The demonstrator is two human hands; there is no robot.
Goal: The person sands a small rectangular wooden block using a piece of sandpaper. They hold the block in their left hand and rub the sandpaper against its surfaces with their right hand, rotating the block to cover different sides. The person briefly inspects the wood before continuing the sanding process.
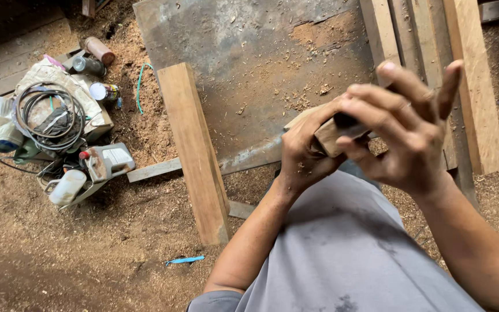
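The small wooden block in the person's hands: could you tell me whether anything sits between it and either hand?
Nothing visible does. The left hand grips the small wooden block directly, and the right hand curls over its other end, fingers touching it.

A short wooden plank [194,153] lies on the sawdust floor [47,254], its far end resting on a metal sheet [244,69]. Left of the plank sits a heap of bottles and cans [59,138] with a cable coil [50,115] on top. Right of the sheet lie long boards [469,86], and both hands meet over its near edge.
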